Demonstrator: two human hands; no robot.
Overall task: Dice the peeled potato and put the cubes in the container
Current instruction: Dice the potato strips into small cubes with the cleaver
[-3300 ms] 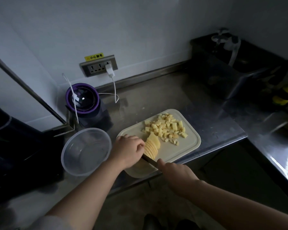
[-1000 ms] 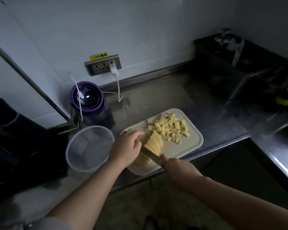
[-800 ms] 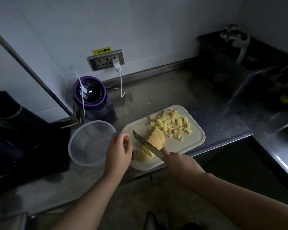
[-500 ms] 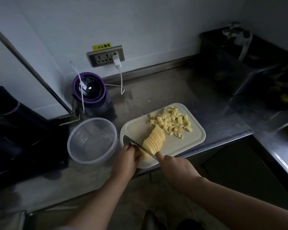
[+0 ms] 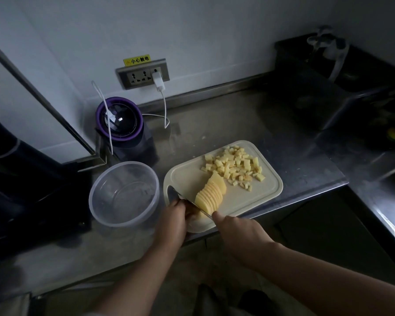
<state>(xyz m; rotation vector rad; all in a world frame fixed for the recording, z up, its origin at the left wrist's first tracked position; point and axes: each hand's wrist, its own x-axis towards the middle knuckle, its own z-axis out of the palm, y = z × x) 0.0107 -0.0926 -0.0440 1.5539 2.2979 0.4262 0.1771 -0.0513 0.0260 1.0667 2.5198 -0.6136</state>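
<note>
A fanned row of potato slices [image 5: 211,193] lies on the cream cutting board [image 5: 263,195]. Beyond it sits a pile of potato cubes [image 5: 235,165]. My right hand [image 5: 240,231] grips the knife [image 5: 187,200], whose blade runs left across the near end of the slices. At the board's near left corner my left hand [image 5: 175,216] holds the last potato piece [image 5: 197,216] against the blade. A clear round container [image 5: 123,193] stands empty just left of the board.
A purple-rimmed appliance [image 5: 121,124] stands behind the container, its white cable running to the wall socket [image 5: 144,74]. A dark box [image 5: 324,87] occupies the far right of the steel counter [image 5: 226,119]. The counter edge runs just under my hands.
My left hand let go of the slice stack, lifted off, then came down at the board's near left corner. The knife lifted and now lies low behind the slices.
</note>
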